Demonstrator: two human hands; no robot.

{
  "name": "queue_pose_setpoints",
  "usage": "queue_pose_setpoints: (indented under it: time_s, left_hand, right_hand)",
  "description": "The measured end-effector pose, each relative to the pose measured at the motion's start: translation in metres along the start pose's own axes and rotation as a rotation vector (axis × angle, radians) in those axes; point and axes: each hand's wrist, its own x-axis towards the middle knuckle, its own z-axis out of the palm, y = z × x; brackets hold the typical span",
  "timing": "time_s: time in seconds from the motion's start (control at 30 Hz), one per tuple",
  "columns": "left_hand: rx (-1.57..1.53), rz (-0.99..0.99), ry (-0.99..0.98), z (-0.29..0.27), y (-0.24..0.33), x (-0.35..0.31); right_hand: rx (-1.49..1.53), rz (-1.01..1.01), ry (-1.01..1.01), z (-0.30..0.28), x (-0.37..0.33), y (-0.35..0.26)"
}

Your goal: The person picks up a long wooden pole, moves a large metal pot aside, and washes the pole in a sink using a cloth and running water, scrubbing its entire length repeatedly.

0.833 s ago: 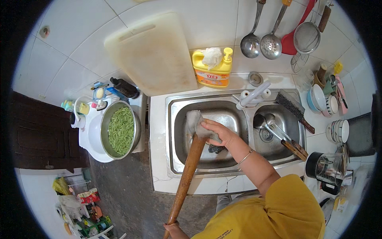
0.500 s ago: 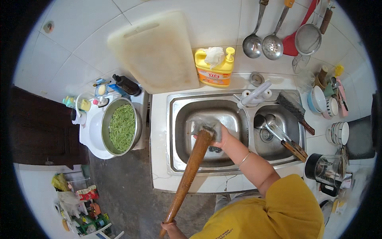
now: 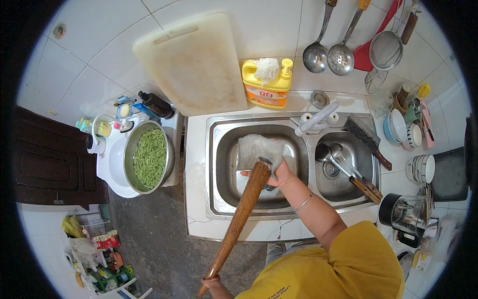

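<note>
A long, thick wooden rolling pin (image 3: 236, 224) slants from the lower left up over the left sink basin (image 3: 226, 184). My left hand (image 3: 213, 283) is closed around its lower end, beyond the counter's front edge. Over the basin, my right hand (image 3: 282, 173) grips a wet greyish-white cloth (image 3: 261, 147) at the pin's upper end. The cloth spreads out flat beyond the pin's tip, and part of my right hand's fingers is hidden behind the wood. Under that hand, a small dark thing in the basin is mostly covered.
The faucet (image 3: 318, 118) stands behind the basins. Ladles (image 3: 324, 151) and a wire brush (image 3: 363, 133) lie across the right basin. A yellow soap jug (image 3: 266, 92) and cutting board (image 3: 194, 65) stand behind. Left is a bowl of cut green beans (image 3: 149, 159); right, a blender (image 3: 406, 214).
The cloth, bunched around the pin's upper end before, is now spread out beyond it. My right hand has shifted slightly; my left hand keeps its hold on the lower end.
</note>
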Motion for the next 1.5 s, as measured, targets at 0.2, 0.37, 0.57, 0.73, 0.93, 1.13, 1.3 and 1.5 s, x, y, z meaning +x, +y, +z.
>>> queue_pose_setpoints:
  time_s: [0.2, 0.37, 0.57, 0.73, 0.93, 1.13, 1.3, 1.5]
  left_hand:
    - [-0.044, -0.011, 0.043, 0.002, -0.009, 0.019]
    - [-0.045, -0.008, 0.041, -0.005, -0.001, 0.018]
    - [-0.022, -0.015, 0.055, -0.022, -0.001, 0.010]
    - [0.005, -0.015, 0.059, -0.029, -0.007, 0.007]
    - [0.003, -0.007, 0.062, -0.024, -0.012, -0.002]
    - [-0.031, 0.030, 0.081, -0.008, -0.001, -0.005]
    - [-0.184, 0.246, -0.067, 0.028, 0.009, -0.043]
    - [-0.352, 0.247, -0.440, 0.043, 0.029, -0.109]
  right_hand:
    - [-0.244, 0.067, -0.201, 0.025, -0.001, 0.002]
    - [-0.677, 0.090, -0.136, 0.060, -0.003, -0.005]
    - [-1.019, -0.089, 0.460, 0.061, 0.011, 0.023]
    - [0.048, 0.111, -0.153, 0.099, 0.000, 0.059]
    - [-0.147, 0.026, -0.270, 0.127, -0.012, 0.051]
    - [-0.639, -0.138, 0.023, 0.075, -0.004, 0.013]
    - [-0.507, -0.197, 0.386, 0.044, 0.008, -0.021]
    - [-1.157, -0.348, 0.985, -0.044, 0.034, -0.039]
